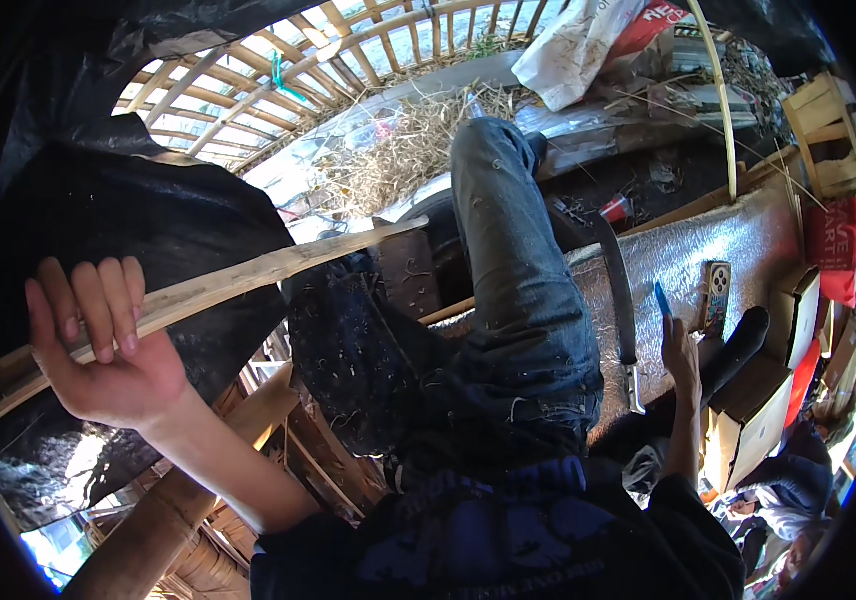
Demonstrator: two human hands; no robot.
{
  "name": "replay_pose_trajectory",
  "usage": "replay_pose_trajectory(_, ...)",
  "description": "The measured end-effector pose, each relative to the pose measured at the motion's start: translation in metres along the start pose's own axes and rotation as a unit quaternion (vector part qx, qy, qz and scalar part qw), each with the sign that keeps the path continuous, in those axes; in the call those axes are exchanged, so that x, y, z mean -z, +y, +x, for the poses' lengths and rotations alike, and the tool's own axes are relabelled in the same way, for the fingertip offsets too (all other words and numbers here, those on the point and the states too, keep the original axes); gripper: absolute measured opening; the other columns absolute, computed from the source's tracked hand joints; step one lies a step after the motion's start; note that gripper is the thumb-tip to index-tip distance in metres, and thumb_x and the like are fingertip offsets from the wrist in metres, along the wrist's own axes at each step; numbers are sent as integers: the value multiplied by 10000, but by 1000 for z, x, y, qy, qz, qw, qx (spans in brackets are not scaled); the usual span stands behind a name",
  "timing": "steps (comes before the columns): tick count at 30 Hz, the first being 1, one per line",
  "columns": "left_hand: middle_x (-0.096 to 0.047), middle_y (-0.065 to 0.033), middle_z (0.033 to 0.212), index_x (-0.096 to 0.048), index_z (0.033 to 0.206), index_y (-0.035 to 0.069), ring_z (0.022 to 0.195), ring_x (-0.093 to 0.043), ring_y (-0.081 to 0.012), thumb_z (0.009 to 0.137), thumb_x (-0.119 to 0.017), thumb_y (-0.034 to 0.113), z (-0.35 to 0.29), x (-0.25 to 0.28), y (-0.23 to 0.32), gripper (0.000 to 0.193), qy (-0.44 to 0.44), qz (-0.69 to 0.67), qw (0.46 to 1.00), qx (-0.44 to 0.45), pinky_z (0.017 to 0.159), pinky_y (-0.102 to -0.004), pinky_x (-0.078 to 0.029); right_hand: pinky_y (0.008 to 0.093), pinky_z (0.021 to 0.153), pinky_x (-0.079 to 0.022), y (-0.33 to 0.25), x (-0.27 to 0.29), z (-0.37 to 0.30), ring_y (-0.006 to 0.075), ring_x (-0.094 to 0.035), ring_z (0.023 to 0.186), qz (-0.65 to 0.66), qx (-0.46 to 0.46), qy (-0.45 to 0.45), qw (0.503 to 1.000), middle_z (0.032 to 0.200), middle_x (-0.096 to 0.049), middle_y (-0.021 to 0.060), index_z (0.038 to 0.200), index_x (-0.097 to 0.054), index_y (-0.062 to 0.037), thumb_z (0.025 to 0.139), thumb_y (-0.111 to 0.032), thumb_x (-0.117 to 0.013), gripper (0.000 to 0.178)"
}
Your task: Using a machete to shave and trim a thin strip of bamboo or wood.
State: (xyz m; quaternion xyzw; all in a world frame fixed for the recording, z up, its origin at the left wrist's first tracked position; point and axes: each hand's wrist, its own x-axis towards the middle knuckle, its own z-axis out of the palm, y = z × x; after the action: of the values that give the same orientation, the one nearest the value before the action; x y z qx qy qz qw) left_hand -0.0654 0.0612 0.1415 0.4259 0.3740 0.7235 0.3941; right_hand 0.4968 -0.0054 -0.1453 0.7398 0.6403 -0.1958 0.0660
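My left hand (113, 345) is out to the left, its fingers wrapped round a long, pale split-bamboo strip (248, 275). The strip slants up to the right, and its far tip lies over a dark brown pad (408, 268) by my left leg. Low on the right, my right hand (681, 352) is closed on a slim blue object (661, 299); only its narrow upper part shows, so its kind is unclear. Between my right leg and that hand lies a long curved machete (620, 300) with a light metallic handle, on a silvery foil mat (683, 235).
A phone (716, 290) lies on the mat beside my right hand. Cardboard boxes (763, 425) and a red bag (838, 250) stand at the right. Straw-like shavings (388, 150) are heaped ahead, before a bamboo slat fence (388, 45). A thick bamboo pole (148, 530) crosses the lower left.
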Motion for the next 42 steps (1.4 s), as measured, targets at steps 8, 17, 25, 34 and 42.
replay_pose_trajectory(8,-252,47,445,-322,637,142,396,-211,-49,935,-352,183,-8,2,0,302,26,-4,1000,-15,480,-219,-211,469,637,-404,-28,30,-20,369,-568,744,41,-42,38,998,791,-595,185,856,-556,-60,907,-230,-432,217)
replay_pose_trajectory(17,-249,50,475,-321,636,140,425,-211,-47,923,-416,206,-19,7,2,309,99,44,993,-35,469,-214,-211,263,488,-370,-234,95,-26,107,-488,570,399,257,46,879,655,-568,86,859,-578,12,937,-251,-449,303)
replay_pose_trajectory(25,-485,-7,615,-605,801,-27,477,-333,-38,839,-626,225,-14,4,2,256,178,132,974,54,439,-208,-263,220,484,-316,-426,165,-35,58,-379,524,598,344,-384,614,584,-407,-12,827,-501,-24,944,-372,-405,380)
replay_pose_trajectory(34,-453,23,544,-548,652,24,464,-341,-47,764,-715,167,-5,-6,-1,247,266,180,947,25,434,-208,-235,226,506,-346,-445,175,-31,58,-411,545,566,375,-396,618,585,-417,0,816,-513,-33,941,-331,-426,335)
replay_pose_trajectory(42,-485,8,594,-564,718,-26,466,-346,-47,759,-711,90,-2,-13,-7,191,226,178,957,39,430,-210,-240,266,540,-387,-438,168,-19,117,-463,567,560,444,-353,604,647,-471,31,890,-527,-28,936,-339,-431,329)
